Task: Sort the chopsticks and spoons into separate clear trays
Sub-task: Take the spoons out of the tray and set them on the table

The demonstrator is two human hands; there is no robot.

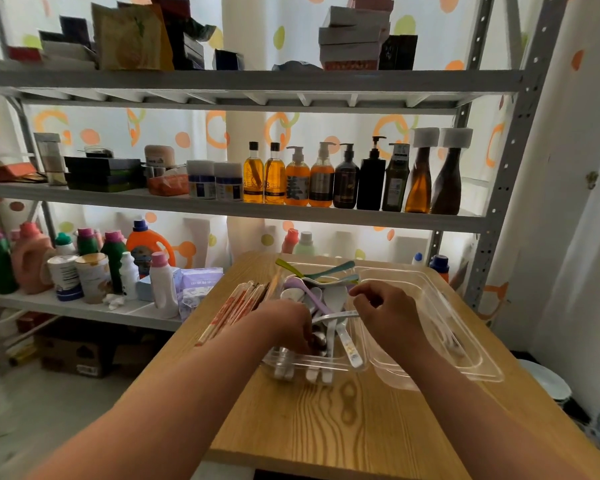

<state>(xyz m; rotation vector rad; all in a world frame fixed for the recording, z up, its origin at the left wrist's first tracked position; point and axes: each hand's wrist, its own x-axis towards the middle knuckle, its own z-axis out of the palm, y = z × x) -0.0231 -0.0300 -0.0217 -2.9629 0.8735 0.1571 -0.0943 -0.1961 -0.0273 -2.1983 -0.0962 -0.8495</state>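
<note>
Now, L tray [269,363] w/ spoons [321,299], chopsticks [236,306] beside, R hand [385,311] pinching spoon [333,316].

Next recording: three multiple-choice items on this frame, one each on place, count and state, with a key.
1. The paper-wrapped chopsticks lie: A on the wooden table, left of the left clear plastic tray; B inside a tray; C on a shelf.
2. Clear plastic trays on the table: A one; B two; C four.
3. The left tray is: A empty; B heaped with spoons; C overturned.
Key: 1A, they rest on bare wood beside it; 2B, two sit side by side; 3B, spoons pile past its rim.
</note>
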